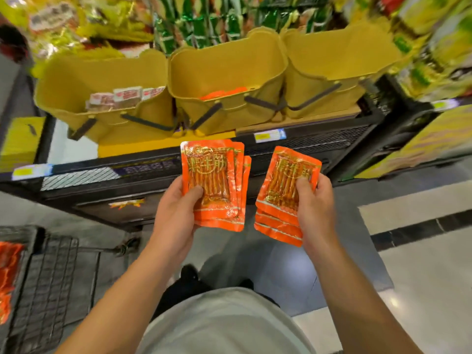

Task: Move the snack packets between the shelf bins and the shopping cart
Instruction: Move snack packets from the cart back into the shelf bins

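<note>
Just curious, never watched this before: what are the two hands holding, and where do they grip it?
Each hand holds a stack of orange packets by its lower part: left hand the left stack, right hand the right stack, thumbs on front.

Each hand grips orange snack packets [213,185] below yellow bins [227,65]

The light is bright and comes from above. A white shine sits on the floor [393,302] at the near right, and a dark shadow lies under the person. The far shelf packets [199,24] look smeared and blurry. The edges bend and stretch.
</note>
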Available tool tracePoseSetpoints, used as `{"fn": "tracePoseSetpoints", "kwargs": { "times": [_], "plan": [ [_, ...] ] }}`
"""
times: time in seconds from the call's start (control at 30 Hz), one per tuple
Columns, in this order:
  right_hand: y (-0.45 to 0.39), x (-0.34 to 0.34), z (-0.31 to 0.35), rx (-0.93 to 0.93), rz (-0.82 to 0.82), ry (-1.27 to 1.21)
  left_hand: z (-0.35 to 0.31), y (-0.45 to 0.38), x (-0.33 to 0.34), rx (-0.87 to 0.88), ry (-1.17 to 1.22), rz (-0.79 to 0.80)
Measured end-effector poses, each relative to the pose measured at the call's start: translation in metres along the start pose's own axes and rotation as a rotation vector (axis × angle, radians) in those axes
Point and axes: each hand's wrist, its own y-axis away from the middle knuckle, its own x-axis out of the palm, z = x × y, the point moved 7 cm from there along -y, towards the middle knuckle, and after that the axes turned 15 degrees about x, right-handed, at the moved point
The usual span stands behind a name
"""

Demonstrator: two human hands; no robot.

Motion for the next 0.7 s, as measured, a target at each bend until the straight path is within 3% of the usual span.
{"fn": "tracePoseSetpoints", "kwargs": {
  "times": [0.23, 0.7],
  "plan": [
    [-0.046, -0.009, 0.037, -0.017, -0.050, -0.030, -0.018, -0.064, 0.048, 0.113, -0.070, 0.065],
    [-0.125, 0.052, 0.171, -0.210, -0.117, -0.035, -0.074, -0.254, 0.088, 0.206, -0.061, 0.064]
  ]
}}
